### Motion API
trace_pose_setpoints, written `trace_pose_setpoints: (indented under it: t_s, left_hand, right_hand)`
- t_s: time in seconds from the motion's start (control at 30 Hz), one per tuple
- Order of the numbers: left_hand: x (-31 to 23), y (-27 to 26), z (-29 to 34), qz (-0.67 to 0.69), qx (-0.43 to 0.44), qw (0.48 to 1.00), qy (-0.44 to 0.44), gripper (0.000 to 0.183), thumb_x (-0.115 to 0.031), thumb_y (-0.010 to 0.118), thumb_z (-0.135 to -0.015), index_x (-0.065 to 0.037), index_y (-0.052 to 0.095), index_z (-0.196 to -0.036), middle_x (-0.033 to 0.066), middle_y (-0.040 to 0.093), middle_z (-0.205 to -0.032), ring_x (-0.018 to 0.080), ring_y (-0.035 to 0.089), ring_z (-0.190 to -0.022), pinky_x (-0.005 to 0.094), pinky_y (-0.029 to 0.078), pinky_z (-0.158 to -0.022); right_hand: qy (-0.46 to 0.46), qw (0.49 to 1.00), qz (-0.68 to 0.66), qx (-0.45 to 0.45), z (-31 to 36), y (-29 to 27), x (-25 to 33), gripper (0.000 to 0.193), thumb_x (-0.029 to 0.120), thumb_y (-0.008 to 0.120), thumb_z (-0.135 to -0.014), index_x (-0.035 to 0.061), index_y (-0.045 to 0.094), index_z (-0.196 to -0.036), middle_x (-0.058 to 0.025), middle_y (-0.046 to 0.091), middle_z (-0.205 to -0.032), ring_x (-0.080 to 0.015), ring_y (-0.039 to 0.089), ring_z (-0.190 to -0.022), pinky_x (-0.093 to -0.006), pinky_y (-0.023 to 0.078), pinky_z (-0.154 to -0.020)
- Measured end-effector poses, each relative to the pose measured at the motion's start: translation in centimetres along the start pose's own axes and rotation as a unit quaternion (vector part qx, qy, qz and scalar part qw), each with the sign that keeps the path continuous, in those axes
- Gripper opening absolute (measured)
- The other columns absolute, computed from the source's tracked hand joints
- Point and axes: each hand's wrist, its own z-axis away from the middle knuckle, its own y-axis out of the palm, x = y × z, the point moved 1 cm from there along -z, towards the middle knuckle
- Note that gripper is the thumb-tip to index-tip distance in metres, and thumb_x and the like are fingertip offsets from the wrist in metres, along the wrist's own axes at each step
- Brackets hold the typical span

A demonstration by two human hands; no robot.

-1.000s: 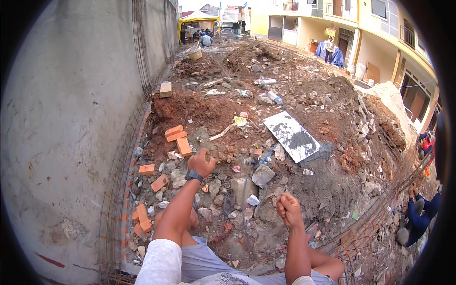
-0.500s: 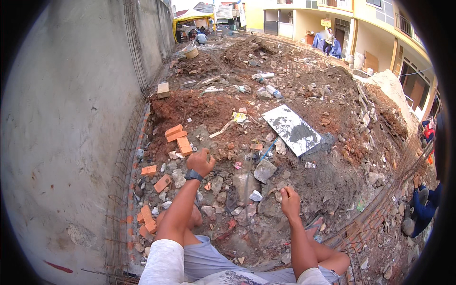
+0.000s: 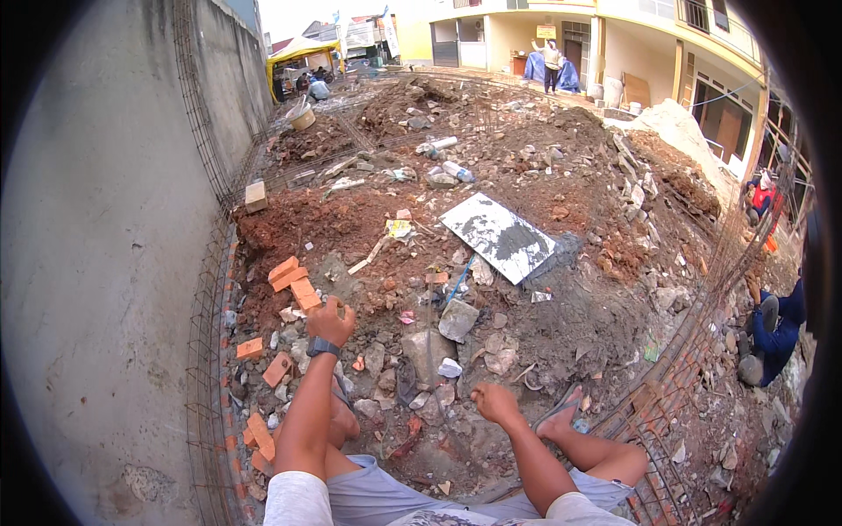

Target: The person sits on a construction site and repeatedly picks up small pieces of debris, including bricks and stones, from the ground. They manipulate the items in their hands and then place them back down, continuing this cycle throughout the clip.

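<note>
My left hand point(image 3: 331, 323), with a dark watch at the wrist, is raised over the rubble with its fingers curled. Just beyond it lie several orange bricks point(image 3: 289, 276); I see no contact. My right hand point(image 3: 496, 402) hovers lower, above the muddy ground in front of my right foot, its fingers closed. Whatever either hand may hold is hidden or too small to name. Between the hands lie a grey stone block point(image 3: 458, 321) and a small white stone point(image 3: 450, 368). Further off, a white board point(image 3: 498, 237) carries smeared grey mortar.
A plastered wall point(image 3: 96, 263) rises at the left, with steel rebar cages point(image 3: 206, 368) along its foot. More rebar point(image 3: 675, 351) runs along the right. A co-worker in dark blue point(image 3: 776, 337) crouches there. A bucket point(image 3: 301, 116) stands far back; another person point(image 3: 550, 66) stands near the building.
My view has turned rightward, so the scene sits further left. My right hand has dropped lower and towards the left. My left hand stays near the bricks. The far person's arms are now raised.
</note>
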Motion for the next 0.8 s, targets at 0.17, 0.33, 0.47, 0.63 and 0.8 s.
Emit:
trace_pose_setpoints:
  t_s: [0.17,0.33,0.47,0.63,0.8]
  left_hand:
    - [3.2,0.0,1.0,-0.020,0.005,0.998,-0.058,0.019,-0.032,0.071,-0.087,-0.013,0.067,-0.088,0.0146,0.070,-0.069,0.0390,0.069,-0.067,0.0529,0.054,-0.070]
    - [0.5,0.8,0.6,0.036,-0.007,0.979,-0.201,0.025,-0.038,0.070,-0.091,-0.013,0.071,-0.092,0.0155,0.073,-0.078,0.0384,0.072,-0.077,0.0524,0.054,-0.070]
    - [-1.3,1.0,0.6,0.059,0.004,0.969,-0.238,0.029,-0.041,0.069,-0.094,-0.013,0.072,-0.098,0.0140,0.076,-0.087,0.0371,0.073,-0.085,0.0503,0.055,-0.075]
    - [2.3,0.7,1.3,0.032,0.066,0.945,-0.317,0.030,-0.041,0.068,-0.096,-0.012,0.074,-0.103,0.0159,0.076,-0.097,0.0390,0.071,-0.097,0.0493,0.054,-0.084]
    - [2.2,3.1,0.3,0.340,0.073,0.872,-0.344,0.028,-0.027,0.077,-0.094,0.001,0.071,-0.093,0.0081,0.072,-0.079,0.0117,0.066,-0.061,0.0300,0.052,-0.055]
  right_hand:
    - [-0.096,0.839,-0.409,0.347,1.8,-3.8,4.4,0.023,0.023,0.062,-0.104,0.0026,0.073,-0.104,-0.0015,0.068,-0.082,-0.0132,0.061,-0.069,-0.0306,0.048,-0.062]
    - [0.085,0.914,-0.358,-0.173,-1.4,-5.5,-0.6,0.029,0.027,0.065,-0.103,-0.0005,0.074,-0.104,-0.0012,0.066,-0.077,-0.0135,0.060,-0.067,-0.0333,0.050,-0.063]
    - [-0.103,0.983,-0.011,0.152,2.0,-2.7,0.2,0.028,0.029,0.066,-0.104,0.0031,0.076,-0.107,0.0006,0.069,-0.083,-0.0095,0.062,-0.075,-0.0279,0.048,-0.066]
    - [-0.053,0.830,-0.508,0.225,2.8,-8.6,3.3,0.029,0.030,0.067,-0.105,0.0031,0.076,-0.105,0.0032,0.068,-0.083,-0.0078,0.060,-0.075,-0.0272,0.047,-0.065]
    - [0.001,0.974,0.038,-0.224,0.9,-7.4,-1.1,0.029,0.029,0.067,-0.105,0.0015,0.073,-0.097,0.0020,0.067,-0.080,-0.0071,0.054,-0.064,-0.0262,0.042,-0.057]
